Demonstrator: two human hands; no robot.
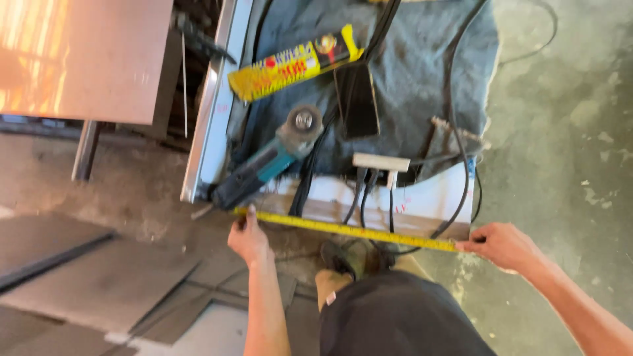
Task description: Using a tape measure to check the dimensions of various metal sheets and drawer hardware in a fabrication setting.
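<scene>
A yellow measuring tape is stretched across the near edge of a low white board. My left hand pinches the tape's left end at the board's left corner. My right hand grips the tape's right end at the board's right corner; whether it also holds the tape's case is hidden. My knee in dark shorts is below the tape.
A teal angle grinder, a yellow tube, a dark phone, a white power strip and black cables lie on a blue cloth. Metal sheets lie on the floor at left. A brown tabletop stands at upper left.
</scene>
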